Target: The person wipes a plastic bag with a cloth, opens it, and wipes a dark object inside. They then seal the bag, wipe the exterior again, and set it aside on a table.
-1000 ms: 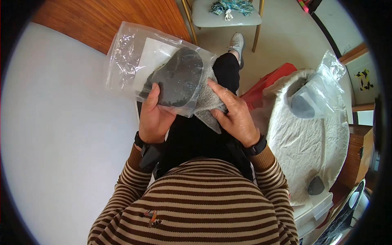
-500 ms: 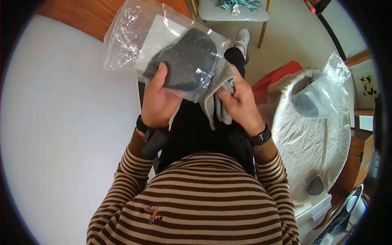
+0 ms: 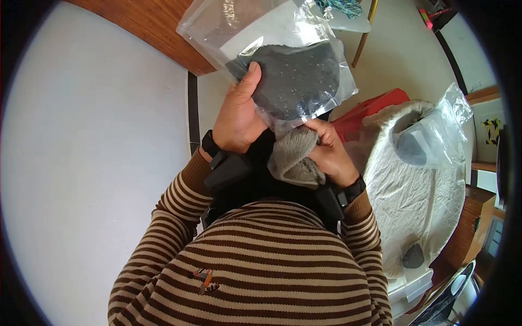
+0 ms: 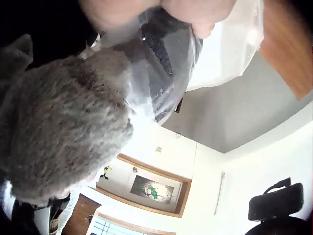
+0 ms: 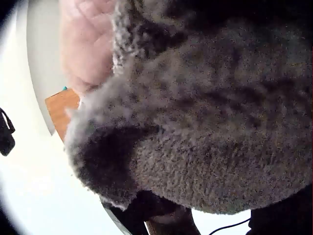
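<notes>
A clear plastic bag (image 3: 204,30) is held up in my left hand (image 3: 239,117), the thumb lying over its front near the left side. Inside it are a flat, dark grey piece (image 3: 299,76) with a rounded outline and a white sheet (image 3: 266,32). My right hand (image 3: 334,155) grips a bunched grey cloth (image 3: 296,157) with a fuzzy surface, right at the bag's lower edge. In the left wrist view the cloth (image 4: 68,117) overlaps the bag's corner. It fills most of the right wrist view, where part of a hand (image 5: 90,44) shows beside the cloth (image 5: 210,137).
At the right, a cream fabric-covered round surface (image 3: 402,201) bears another clear bag (image 3: 435,130) with a dark piece and a small dark grey piece (image 3: 413,256). A red bag (image 3: 375,106) lies behind. A white tabletop (image 3: 92,163) is at the left, a chair (image 3: 353,23) ahead.
The bag and both hands have shifted forward and right, and the bag has turned. The right hand has drawn the cloth from the bag's right side into a bunch at its lower edge.
</notes>
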Motion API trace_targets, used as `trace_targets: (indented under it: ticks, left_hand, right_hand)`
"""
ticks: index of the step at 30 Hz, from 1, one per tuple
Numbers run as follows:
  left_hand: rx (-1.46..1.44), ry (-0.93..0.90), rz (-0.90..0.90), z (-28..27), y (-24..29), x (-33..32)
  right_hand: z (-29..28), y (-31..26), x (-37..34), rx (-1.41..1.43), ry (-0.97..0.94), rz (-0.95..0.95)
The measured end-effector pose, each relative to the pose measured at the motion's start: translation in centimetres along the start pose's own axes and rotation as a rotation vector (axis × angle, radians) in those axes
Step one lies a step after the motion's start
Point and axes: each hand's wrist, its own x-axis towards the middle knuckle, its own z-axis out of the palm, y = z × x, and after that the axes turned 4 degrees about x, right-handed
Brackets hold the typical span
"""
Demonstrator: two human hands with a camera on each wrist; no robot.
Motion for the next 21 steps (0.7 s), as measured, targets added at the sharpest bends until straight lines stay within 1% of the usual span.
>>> trace_targets:
  ticks: [1, 2, 5, 7, 8, 10, 11, 13, 14, 16, 18, 21]
  left_hand:
    - [0.0, -0.006, 0.002, -0.2, -0.2, 0.1]
    - [-0.004, -0.007, 0.003, -0.5, -0.3, 0.4]
    - [0.012, 0.031, 0.09, -1.5, -0.2, 1.0]
    - [0.039, 0.039, 0.124, -1.7, -0.4, 1.0]
    - [0.073, 0.045, 0.144, -1.7, -0.6, 0.9]
    - [0.104, 0.044, 0.159, -1.4, -1.1, 0.7]
    - [0.064, 0.043, 0.128, -1.1, -1.5, 0.7]
    - [-0.018, 0.041, 0.064, -0.4, -2.3, 0.5]
    - [-0.027, 0.035, 0.061, -0.3, -2.6, 0.3]
    - [0.005, 0.027, 0.017, -0.4, -2.7, 0.0]
    - [0.025, 0.031, 0.002, -0.5, -2.9, -0.2]
    - [0.177, 0.16, 0.209, 0.2, -4.3, -0.5]
  right_hand:
    - [-0.4, -0.3, -0.2, -0.018, -0.04, 0.037]
    - [-1.1, -0.4, -0.6, -0.022, -0.04, 0.039]
    - [-2.8, -0.9, -1.3, -0.236, 0.147, -0.148]
    - [-3.1, -2.7, -2.1, -0.063, 0.489, -0.14]
    - [-2.9, -3.6, -1.7, -0.066, 0.487, -0.136]
    - [-2.4, -5.2, -0.3, -0.369, 0.45, -0.339]
    - [-2.0, -5.6, 0.3, -0.526, 0.428, -0.442]
    - [0.4, -5.2, 2.2, -1.009, 0.307, -0.497]
    - [1.4, -4.6, 2.8, -1.018, 0.308, -0.493]
    - [2.5, -3.0, 3.7, -1.216, 0.307, -0.541]
    - [1.4, -3.1, 4.3, -1.208, 0.322, -0.537]
    - [-0.9, -3.0, 4.9, -1.187, 0.373, -0.515]
